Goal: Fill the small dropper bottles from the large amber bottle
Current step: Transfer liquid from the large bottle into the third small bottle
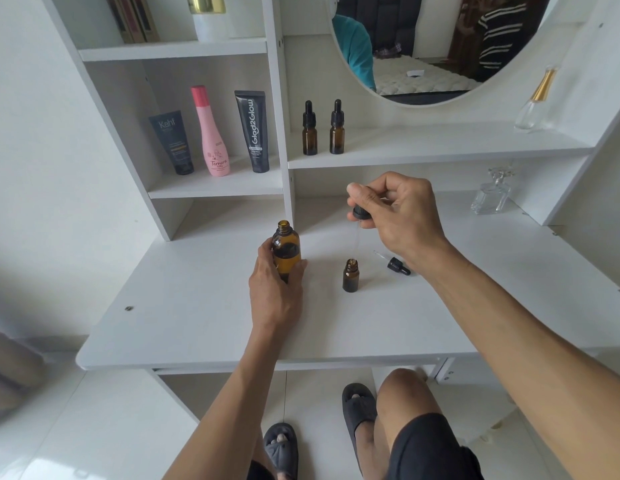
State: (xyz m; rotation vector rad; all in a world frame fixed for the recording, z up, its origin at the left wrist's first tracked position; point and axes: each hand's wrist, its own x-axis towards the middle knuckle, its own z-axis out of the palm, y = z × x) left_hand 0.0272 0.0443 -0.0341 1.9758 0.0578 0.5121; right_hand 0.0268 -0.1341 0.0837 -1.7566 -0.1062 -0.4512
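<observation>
Dark grey slippers [282, 445] and a bare knee [405, 389] show below the front edge of the white vanity desk [197, 323]. On the desk, toward its middle, the left hand [272, 289] grips the large open-necked amber glass bottle [285, 247], fingers and thumb curled round its lower body, the bottle standing upright. Just right of it stands a small uncapped amber dropper bottle [351, 276]. Above that, the right hand [398, 213] pinches a black-capped dropper with a clear glass pipette [360, 213], its tip at the small bottle's mouth. A second black dropper cap with its pipette [395, 263] lies flat on the desk, near the small bottle on its right. Two capped small amber dropper bottles [323, 128] stand side by side at the left end of the shelf under the round mirror [423, 64].
</observation>
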